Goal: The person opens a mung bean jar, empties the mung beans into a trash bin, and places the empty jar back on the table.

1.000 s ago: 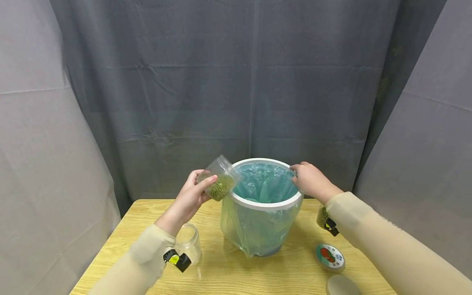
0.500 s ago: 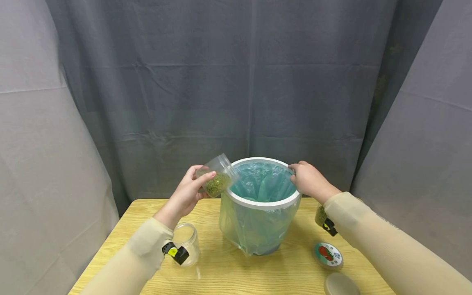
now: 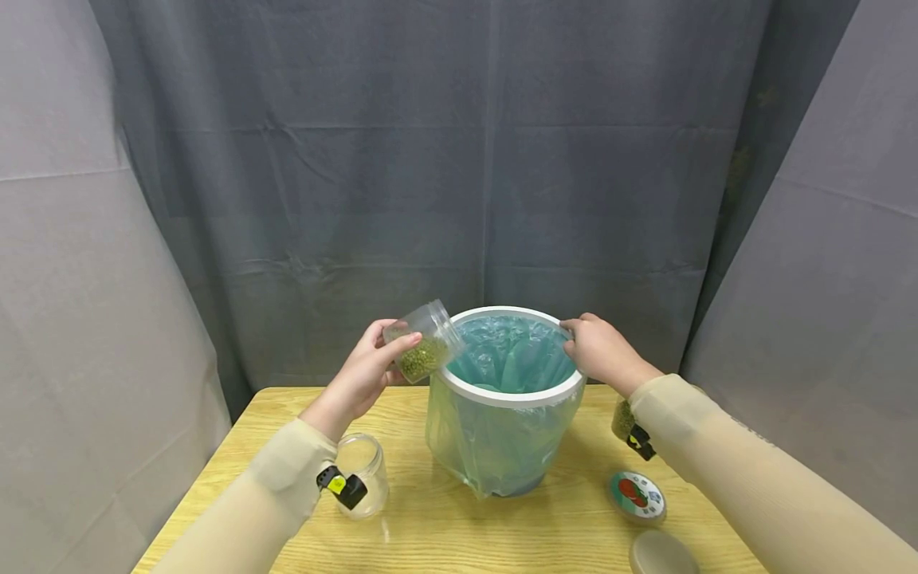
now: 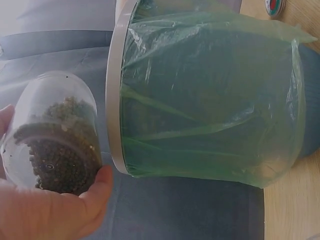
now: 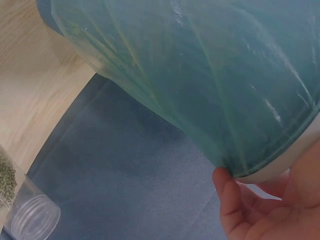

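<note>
My left hand (image 3: pixel 362 375) grips a clear jar (image 3: pixel 425 343) partly filled with small green beans or pellets. The jar lies tilted, its open mouth at the left side of a bin's white rim (image 3: pixel 516 401). In the left wrist view, fingers and thumb wrap the jar's base end, and the contents (image 4: pixel 62 160) lie along its lower side. The bin (image 3: pixel 502 446) stands upright, lined with a thin green plastic bag. Across from the jar, my right hand (image 3: pixel 606 351) pinches the rim, with its fingers curled over the edge in the right wrist view.
A clear lidless jar (image 3: pixel 373 478) stands by my left wrist. Partly behind my right sleeve is another jar of green bits (image 3: pixel 622 418). A round tomato-printed top (image 3: pixel 637 496) and a beige disc (image 3: pixel 663 554) are at the right of the wooden table (image 3: pixel 430 542).
The jar in my left hand has levelled slightly, and its contents have settled back from the mouth. My right hand keeps its hold on the rim.
</note>
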`<control>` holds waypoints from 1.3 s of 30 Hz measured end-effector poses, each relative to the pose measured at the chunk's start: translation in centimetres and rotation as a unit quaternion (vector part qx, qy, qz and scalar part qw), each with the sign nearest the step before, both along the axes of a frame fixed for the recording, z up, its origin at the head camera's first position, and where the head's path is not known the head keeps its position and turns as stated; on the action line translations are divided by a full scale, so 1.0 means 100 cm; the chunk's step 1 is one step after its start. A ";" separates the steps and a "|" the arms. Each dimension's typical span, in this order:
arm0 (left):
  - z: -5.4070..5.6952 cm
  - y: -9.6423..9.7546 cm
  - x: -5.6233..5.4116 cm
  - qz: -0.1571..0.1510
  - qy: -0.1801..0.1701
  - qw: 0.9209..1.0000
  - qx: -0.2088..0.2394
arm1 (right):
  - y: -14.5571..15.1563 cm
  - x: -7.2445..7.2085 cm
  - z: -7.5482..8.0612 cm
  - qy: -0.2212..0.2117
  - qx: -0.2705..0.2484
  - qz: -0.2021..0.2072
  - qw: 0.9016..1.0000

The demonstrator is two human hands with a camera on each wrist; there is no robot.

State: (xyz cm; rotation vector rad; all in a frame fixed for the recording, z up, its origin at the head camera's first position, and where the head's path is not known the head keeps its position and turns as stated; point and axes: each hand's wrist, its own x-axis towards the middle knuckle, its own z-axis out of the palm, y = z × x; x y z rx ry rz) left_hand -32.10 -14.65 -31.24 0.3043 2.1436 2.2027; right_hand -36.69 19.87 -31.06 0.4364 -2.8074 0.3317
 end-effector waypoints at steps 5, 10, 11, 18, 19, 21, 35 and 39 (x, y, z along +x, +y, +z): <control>0.000 -0.001 -0.003 -0.001 -0.005 1.000 -0.002 | 0.001 0.001 0.001 -0.004 -0.003 0.000 1.000; 0.000 -0.002 -0.005 -0.002 -0.012 1.000 -0.005 | 0.004 0.002 0.003 -0.003 -0.001 0.008 1.000; -0.001 -0.002 -0.006 -0.002 -0.014 1.000 -0.005 | 0.004 0.002 0.004 -0.002 0.000 0.009 1.000; 0.000 -0.005 -0.009 0.001 -0.024 1.000 -0.007 | 0.006 0.002 0.009 -0.028 -0.006 0.016 0.999; 0.000 -0.005 -0.009 0.001 -0.026 1.000 -0.007 | 0.006 0.001 0.009 -0.036 -0.007 0.018 0.999; 0.001 -0.006 -0.010 0.001 -0.029 1.000 -0.008 | 0.008 -0.001 0.012 -0.053 -0.014 0.023 0.998; 0.004 -0.006 -0.016 0.012 -0.040 0.999 -0.009 | 0.015 -0.007 0.026 -0.123 -0.046 0.036 0.991; 0.005 -0.006 -0.016 0.015 -0.042 0.999 -0.013 | 0.015 -0.009 0.027 -0.137 -0.049 0.033 0.989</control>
